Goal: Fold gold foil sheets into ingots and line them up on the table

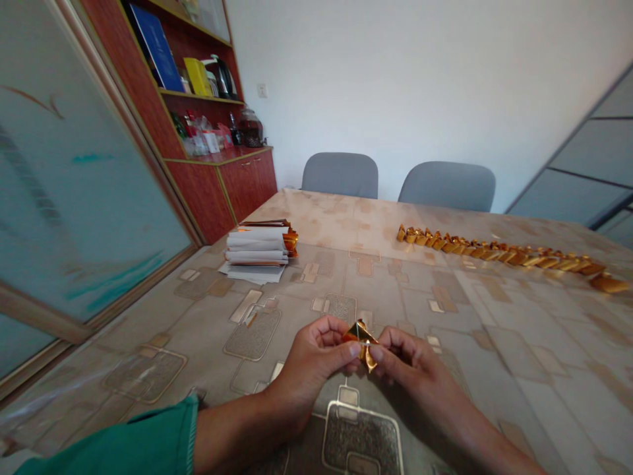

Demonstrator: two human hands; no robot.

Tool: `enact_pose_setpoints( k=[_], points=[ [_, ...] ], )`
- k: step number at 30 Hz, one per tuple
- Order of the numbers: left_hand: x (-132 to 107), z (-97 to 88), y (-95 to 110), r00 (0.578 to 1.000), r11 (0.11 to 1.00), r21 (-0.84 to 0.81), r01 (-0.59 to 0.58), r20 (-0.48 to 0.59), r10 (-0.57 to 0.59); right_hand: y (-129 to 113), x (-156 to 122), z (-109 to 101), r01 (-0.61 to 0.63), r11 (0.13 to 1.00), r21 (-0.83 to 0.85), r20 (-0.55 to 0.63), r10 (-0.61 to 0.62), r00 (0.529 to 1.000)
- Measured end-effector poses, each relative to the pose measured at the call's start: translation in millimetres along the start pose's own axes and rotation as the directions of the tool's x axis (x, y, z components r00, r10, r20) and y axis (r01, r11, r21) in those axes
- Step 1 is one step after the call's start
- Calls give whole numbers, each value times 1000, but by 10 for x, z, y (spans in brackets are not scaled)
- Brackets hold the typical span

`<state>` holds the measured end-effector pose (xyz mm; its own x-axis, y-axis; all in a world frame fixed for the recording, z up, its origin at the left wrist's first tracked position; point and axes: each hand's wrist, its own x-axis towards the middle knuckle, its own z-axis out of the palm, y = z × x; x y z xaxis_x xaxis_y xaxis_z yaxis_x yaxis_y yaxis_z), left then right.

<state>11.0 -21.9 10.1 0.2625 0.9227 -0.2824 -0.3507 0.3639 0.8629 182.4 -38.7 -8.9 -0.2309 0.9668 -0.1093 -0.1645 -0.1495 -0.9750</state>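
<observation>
From the head camera, the left hand (314, 353) and right hand (405, 356) meet low in the frame, just above the surface (494, 343), a table with a patterned cover. Both are curled, not spread, with thumbs and fingers pinching a folded gold foil piece (362, 340) between them. The fingers hide part of the piece, so its exact shape is hard to make out. A green sleeve (113, 439) covers the left forearm and is cut off by the frame edge. Ahead to the right, a long row of folded gold pieces (499, 254) lies on the surface, well apart from the hands. To the left sits a stack of white paper (256, 254), with orange-gold foil (291, 242) at its right end. Two grey chairs (341, 175) stand beyond the table.
</observation>
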Motion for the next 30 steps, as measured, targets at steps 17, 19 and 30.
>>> enact_pose_setpoints(
  k=[17, 19, 30],
  points=[
    [10, -19, 46, 994, 998, 51, 28, 103, -33, -70, 37, -17, -64, 997, -35, -18, 64, 998],
    [23, -31, 37, 998, 997, 74, 7, 70, -12, -77, 14, 11, -55, 998, -44, 0, 55, 998],
    [-26, 6, 76, 997, 989, 137, -62, 46, 56, -27, -28, 37, -30, 999, -18, 21, 30, 999]
  ],
)
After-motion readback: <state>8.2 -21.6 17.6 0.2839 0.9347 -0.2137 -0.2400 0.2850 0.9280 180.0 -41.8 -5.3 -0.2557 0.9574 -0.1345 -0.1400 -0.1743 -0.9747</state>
